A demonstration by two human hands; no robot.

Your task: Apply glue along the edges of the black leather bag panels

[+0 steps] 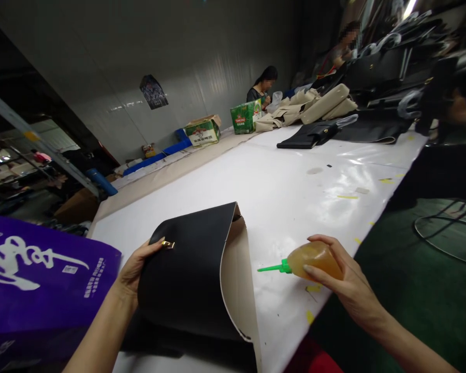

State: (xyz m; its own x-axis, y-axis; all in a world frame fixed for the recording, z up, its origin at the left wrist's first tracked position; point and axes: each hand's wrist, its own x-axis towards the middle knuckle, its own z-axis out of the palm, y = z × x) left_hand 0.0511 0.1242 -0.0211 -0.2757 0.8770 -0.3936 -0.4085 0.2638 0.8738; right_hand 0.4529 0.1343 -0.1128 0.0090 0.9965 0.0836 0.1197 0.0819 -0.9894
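My left hand (134, 267) grips the left side of a black leather bag panel (186, 274), thumb on top beside a gold metal clasp (168, 244). The panel curves over, and its pale beige lining (236, 274) shows at the right end. In my right hand (344, 277) is a squeeze bottle (314, 260) of amber liquid, tilted on its side. Its green nozzle (272, 268) points left toward the panel's open end, apart from it. The fingers of my left hand are partly hidden behind the leather.
The white table (279, 207) has yellow tape scraps near its right edge. Black leather pieces (306, 134), beige rolls (326, 106) and green cartons (245, 118) lie toward the back. A purple bag (50, 280) stands at left. Two people sit beyond the table.
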